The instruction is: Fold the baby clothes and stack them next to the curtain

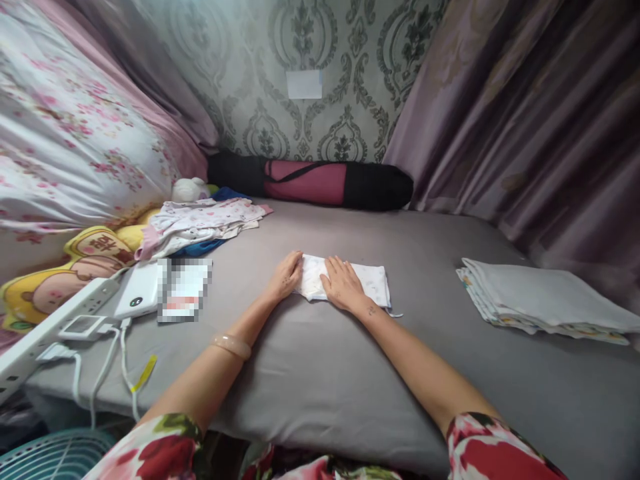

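Folded white cloth, soft and faintly printed, lies as a flat, roughly rectangular pad on the smooth grey sheet between the person's arms, a thin pale strip poking from its near right corner. The right hand lies palm down across it, its grip flattened and slightly spread. The left hand touches the left edge, fingers close together; whether that grip pinches the fabric, I cannot tell. Well apart to the right sits a thicker, layered white fabric stack.
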Available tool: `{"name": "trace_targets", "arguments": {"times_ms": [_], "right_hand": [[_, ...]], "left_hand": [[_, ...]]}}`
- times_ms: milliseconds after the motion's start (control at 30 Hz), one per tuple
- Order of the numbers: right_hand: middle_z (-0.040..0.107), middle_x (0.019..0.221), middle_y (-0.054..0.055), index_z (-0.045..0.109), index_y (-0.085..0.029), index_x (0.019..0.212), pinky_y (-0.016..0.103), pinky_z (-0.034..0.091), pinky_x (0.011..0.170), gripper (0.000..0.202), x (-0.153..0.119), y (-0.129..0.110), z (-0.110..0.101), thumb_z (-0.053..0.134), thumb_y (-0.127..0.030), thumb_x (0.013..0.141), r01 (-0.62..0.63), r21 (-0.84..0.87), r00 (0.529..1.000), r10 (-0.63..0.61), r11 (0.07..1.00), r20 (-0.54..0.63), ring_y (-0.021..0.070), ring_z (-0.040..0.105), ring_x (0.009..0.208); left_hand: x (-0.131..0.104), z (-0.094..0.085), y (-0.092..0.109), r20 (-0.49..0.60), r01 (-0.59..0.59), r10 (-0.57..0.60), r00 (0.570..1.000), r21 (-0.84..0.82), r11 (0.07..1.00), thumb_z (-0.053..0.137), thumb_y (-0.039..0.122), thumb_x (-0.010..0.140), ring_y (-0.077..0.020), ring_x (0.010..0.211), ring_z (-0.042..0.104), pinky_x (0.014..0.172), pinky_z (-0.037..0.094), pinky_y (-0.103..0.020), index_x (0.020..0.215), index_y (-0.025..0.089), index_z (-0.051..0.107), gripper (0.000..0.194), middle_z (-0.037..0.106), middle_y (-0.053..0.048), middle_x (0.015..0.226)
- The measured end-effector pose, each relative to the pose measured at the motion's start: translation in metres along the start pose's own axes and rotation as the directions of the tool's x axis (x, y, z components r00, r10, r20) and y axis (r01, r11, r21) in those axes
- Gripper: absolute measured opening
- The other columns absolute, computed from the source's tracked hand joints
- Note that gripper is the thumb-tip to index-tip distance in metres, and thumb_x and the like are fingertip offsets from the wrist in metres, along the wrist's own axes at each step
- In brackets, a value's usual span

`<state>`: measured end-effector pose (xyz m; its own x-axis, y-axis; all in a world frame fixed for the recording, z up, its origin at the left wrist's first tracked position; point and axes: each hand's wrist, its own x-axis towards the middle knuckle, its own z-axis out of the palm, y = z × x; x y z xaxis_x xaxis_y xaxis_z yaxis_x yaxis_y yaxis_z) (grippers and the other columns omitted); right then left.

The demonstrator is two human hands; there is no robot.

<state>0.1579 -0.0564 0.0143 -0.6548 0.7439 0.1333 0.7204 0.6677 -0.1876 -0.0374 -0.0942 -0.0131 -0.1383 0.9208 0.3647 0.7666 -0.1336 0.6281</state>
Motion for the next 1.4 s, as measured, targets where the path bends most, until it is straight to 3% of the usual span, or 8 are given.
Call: {"name": "trace_targets", "arguments": {"times_ms": [167,300,567,800,1033,1233,1400], "right_hand": [[0.036,0.152,0.016,0.037,-0.004,0.145,0.043,0.015,0.116,0.06,0.003,-0.001,-0.003,0.027,-0.038,0.098,-0.015,-0.009,0.999,0.015,1.0,0.029,0.0269,0.027,0.142],[0.034,0.152,0.017,0.037,-0.001,0.144,0.046,0.011,0.117,0.06,0.013,-0.016,-0.006,0.027,-0.037,0.098,-0.001,-0.011,1.0,0.001,1.0,0.023,0.0281,0.024,0.143],[0.038,0.15,0.016,0.038,-0.003,0.144,0.044,0.01,0.117,0.057,0.02,-0.029,0.01,0.027,-0.035,0.098,0.01,-0.01,0.998,-0.01,1.0,-0.054,0.0256,0.028,0.141],[0.035,0.152,0.018,0.037,-0.003,0.144,0.049,0.01,0.116,0.057,0.028,-0.041,0.001,0.026,-0.034,0.098,-0.005,0.013,1.0,0.005,1.0,0.026,0.0281,0.025,0.142],[0.027,0.155,0.017,0.031,-0.002,0.147,0.045,0.01,0.117,0.06,0.039,-0.066,0.017,0.022,-0.037,0.099,0.006,0.082,0.999,-0.009,0.997,0.036,0.0261,0.018,0.145],[0.027,0.155,0.017,0.031,-0.001,0.147,0.046,0.01,0.118,0.06,0.038,-0.065,0.017,0.024,-0.035,0.099,0.004,0.155,0.999,-0.009,0.988,0.033,0.0272,0.019,0.145],[0.033,0.153,0.016,0.037,-0.005,0.144,0.036,0.021,0.117,0.054,0.034,-0.05,0.0,0.032,-0.03,0.097,0.034,0.329,0.999,-0.036,0.944,0.0,0.0207,0.027,0.143]], "left_hand": [[0.002,-0.004,0.003,-0.021,0.078,-0.079,0.997,-0.049,0.996,0.036,0.027,0.092,-0.0207,0.125,0.051,0.11,0.038,-0.04,0.127,0.017,0.052,0.04,0.058,-0.011,0.133],[0.003,-0.006,0.003,-0.035,0.116,-0.118,0.992,-0.051,0.992,0.034,0.024,0.092,-0.0208,0.127,0.05,0.11,0.038,-0.04,0.127,0.015,0.053,0.04,0.057,-0.012,0.134],[0.004,-0.008,0.006,-0.028,0.141,-0.142,0.99,-0.04,0.989,0.034,0.024,0.092,-0.0209,0.123,0.053,0.109,0.038,-0.04,0.126,0.016,0.053,0.041,0.059,-0.011,0.131],[0.003,-0.009,0.007,-0.036,0.15,-0.152,0.988,-0.053,0.987,0.033,0.025,0.092,-0.0213,0.123,0.053,0.108,0.039,-0.041,0.126,0.016,0.054,0.041,0.059,-0.012,0.131],[0.003,-0.009,0.002,-0.081,0.173,-0.18,0.98,-0.084,0.981,0.029,0.035,0.096,-0.0209,0.125,0.052,0.11,0.037,-0.041,0.125,0.016,0.055,0.043,0.059,-0.012,0.131],[0.003,-0.009,-0.004,-0.081,0.16,-0.163,0.983,-0.041,0.986,0.029,0.039,0.095,-0.022,0.122,0.053,0.108,0.039,-0.041,0.121,0.016,0.056,0.044,0.061,-0.013,0.128],[0.003,-0.01,-0.003,-0.083,0.107,-0.104,0.991,0.04,0.993,0.03,0.039,0.093,-0.0233,0.113,0.058,0.101,0.044,-0.041,0.112,0.016,0.059,0.042,0.065,-0.013,0.117]]}}
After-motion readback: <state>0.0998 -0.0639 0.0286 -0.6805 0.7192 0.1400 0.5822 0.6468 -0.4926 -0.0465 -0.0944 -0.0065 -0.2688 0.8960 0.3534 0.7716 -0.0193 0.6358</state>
